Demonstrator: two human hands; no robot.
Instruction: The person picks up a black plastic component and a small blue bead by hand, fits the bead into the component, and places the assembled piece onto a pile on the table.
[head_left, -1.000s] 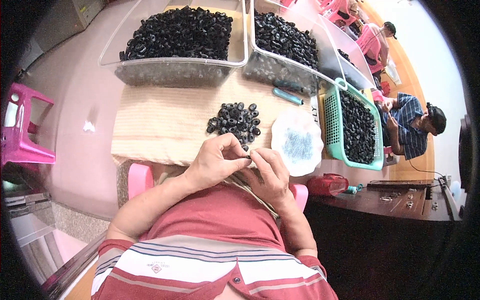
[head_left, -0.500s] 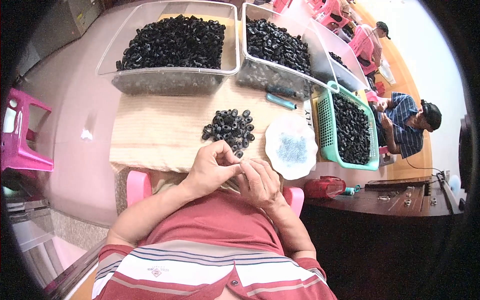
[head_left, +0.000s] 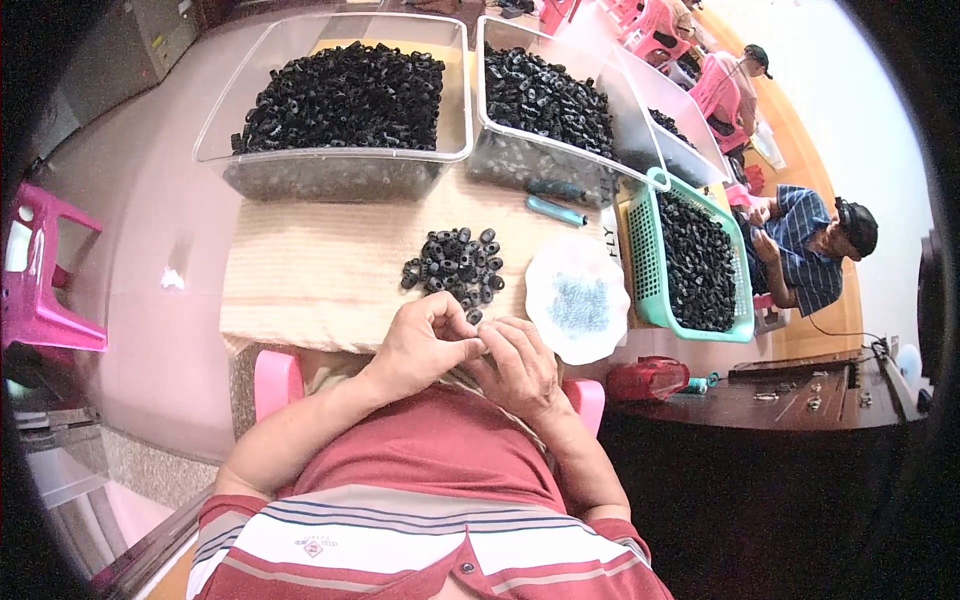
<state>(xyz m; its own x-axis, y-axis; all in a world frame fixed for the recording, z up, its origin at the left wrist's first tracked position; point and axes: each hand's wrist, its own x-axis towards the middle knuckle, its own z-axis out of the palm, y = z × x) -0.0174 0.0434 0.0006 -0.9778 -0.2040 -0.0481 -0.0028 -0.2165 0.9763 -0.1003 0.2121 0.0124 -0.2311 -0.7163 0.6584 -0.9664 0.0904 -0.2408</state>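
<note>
The red shirt (head_left: 410, 445) has short sleeves (head_left: 226, 508), navy stripes (head_left: 400, 512), a white chest band (head_left: 400, 540), a dark button (head_left: 467, 567) (and a small diamond emblem (head_left: 313, 547)).

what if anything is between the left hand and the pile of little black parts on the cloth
Nothing visible: the left hand is at the near edge of the pile of black parts on the cloth. The white plate lies off to the right.

Hands (head_left: 422, 342) close together just beside black parts (head_left: 452, 264) on pale cloth (head_left: 310, 285).
</note>
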